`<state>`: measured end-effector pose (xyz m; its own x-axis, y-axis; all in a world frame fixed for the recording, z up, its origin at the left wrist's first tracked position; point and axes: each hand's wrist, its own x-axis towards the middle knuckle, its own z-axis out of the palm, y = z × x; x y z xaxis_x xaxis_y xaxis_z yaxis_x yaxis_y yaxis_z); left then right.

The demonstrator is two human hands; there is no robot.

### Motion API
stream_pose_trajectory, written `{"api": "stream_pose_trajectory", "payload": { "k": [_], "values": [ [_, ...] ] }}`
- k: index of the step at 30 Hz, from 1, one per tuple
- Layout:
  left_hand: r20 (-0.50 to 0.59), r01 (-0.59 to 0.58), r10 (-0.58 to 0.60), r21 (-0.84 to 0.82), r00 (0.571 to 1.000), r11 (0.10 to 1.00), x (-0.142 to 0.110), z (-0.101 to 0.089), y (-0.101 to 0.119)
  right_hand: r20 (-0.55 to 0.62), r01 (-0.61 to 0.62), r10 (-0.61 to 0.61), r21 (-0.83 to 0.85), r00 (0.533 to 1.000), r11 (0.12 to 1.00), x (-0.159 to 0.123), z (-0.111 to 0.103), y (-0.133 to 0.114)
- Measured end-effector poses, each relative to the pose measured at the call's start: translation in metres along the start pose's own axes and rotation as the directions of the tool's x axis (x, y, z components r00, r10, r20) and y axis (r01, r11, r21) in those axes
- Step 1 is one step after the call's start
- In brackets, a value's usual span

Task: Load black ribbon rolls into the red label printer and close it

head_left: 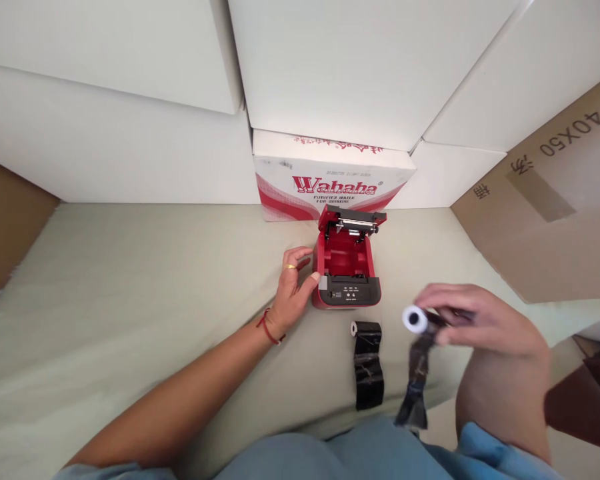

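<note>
A small red-and-black printer sits with its lid raised, showing the red bay inside. My left hand steadies it from the left, thumb on the front corner of the black panel and fingers curled along the side. Off to the printer's right, my right hand grips a paper roll with a white end and a dark core. A crinkled black strip hangs down from that roll. Between the printer and my body lies a second, smaller roll, its black strip partly unwound toward me.
Behind the printer stands a white-and-red water carton, against stacked white boxes. A brown cardboard box borders the right side, and another brown surface the left. Pale green cloth covers the work surface.
</note>
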<state>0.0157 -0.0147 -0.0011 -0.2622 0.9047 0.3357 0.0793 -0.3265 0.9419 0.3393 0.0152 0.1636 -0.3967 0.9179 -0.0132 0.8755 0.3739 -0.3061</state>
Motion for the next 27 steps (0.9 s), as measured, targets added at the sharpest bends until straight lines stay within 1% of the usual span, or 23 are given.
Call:
{"api": "stream_pose_trajectory", "payload": {
  "k": [2,3,5,8,10,11,14,17,19,20,21,22,23,24,25,26,27],
  "values": [
    [-0.041,-0.154,0.162,0.156,0.986,0.976,-0.006,-0.002,0.005,0.028,0.040,-0.040,-0.025,0.999,0.999,0.025,0.007,-0.026],
    [-0.028,-0.240,0.252,0.221,0.967,0.945,-0.009,-0.003,0.008,0.046,0.062,-0.061,-0.034,0.997,0.997,0.039,0.012,-0.040],
    [0.045,-0.401,0.408,0.307,0.912,0.863,-0.016,-0.004,0.014,0.090,0.104,-0.099,-0.049,0.991,0.993,0.065,0.023,-0.065],
    [0.165,-0.579,0.561,0.363,0.811,0.730,-0.022,0.000,0.020,0.201,0.104,-0.083,-0.097,0.976,0.990,0.094,0.036,-0.094],
    [0.227,-0.641,0.604,0.373,0.764,0.671,-0.023,0.004,0.023,0.268,0.076,-0.029,-0.165,0.963,0.983,0.105,0.040,-0.106],
    [0.250,-0.655,0.609,0.373,0.753,0.657,-0.023,0.006,0.024,0.287,0.064,-0.003,-0.204,0.958,0.977,0.109,0.041,-0.110],
    [0.275,-0.655,0.596,0.371,0.755,0.658,-0.020,0.009,0.028,0.292,0.055,0.036,-0.295,0.956,0.954,0.119,0.043,-0.118],
    [0.279,-0.645,0.584,0.401,0.763,0.651,-0.018,0.010,0.032,0.282,0.062,0.037,-0.331,0.959,0.942,0.126,0.046,-0.119],
    [0.291,-0.640,0.573,0.429,0.766,0.637,-0.018,0.009,0.035,0.280,0.084,-0.003,-0.279,0.960,0.957,0.125,0.046,-0.115],
    [0.298,-0.641,0.571,0.441,0.765,0.629,-0.019,0.009,0.036,0.269,0.109,-0.051,-0.205,0.962,0.973,0.122,0.045,-0.112],
    [0.304,-0.645,0.573,0.450,0.761,0.618,-0.019,0.009,0.037,0.237,0.142,-0.115,-0.098,0.965,0.985,0.117,0.044,-0.107],
    [0.308,-0.652,0.580,0.458,0.754,0.604,-0.020,0.010,0.038,0.169,0.181,-0.184,0.030,0.968,0.983,0.112,0.042,-0.103],
    [0.311,-0.660,0.590,0.466,0.745,0.589,-0.021,0.010,0.038,0.053,0.222,-0.233,0.158,0.971,0.962,0.108,0.039,-0.098],
    [0.309,-0.668,0.602,0.475,0.736,0.573,-0.021,0.011,0.039,-0.106,0.260,-0.240,0.263,0.965,0.929,0.104,0.036,-0.092],
    [0.304,-0.673,0.614,0.485,0.729,0.559,-0.022,0.011,0.040,-0.280,0.290,-0.200,0.332,0.939,0.898,0.102,0.033,-0.087],
    [0.296,-0.675,0.625,0.496,0.722,0.546,-0.023,0.012,0.040,-0.439,0.313,-0.136,0.361,0.888,0.879,0.103,0.031,-0.083],
    [0.286,-0.675,0.634,0.507,0.719,0.536,-0.023,0.012,0.041,-0.559,0.325,-0.078,0.359,0.825,0.875,0.106,0.030,-0.078]
  ]
}}
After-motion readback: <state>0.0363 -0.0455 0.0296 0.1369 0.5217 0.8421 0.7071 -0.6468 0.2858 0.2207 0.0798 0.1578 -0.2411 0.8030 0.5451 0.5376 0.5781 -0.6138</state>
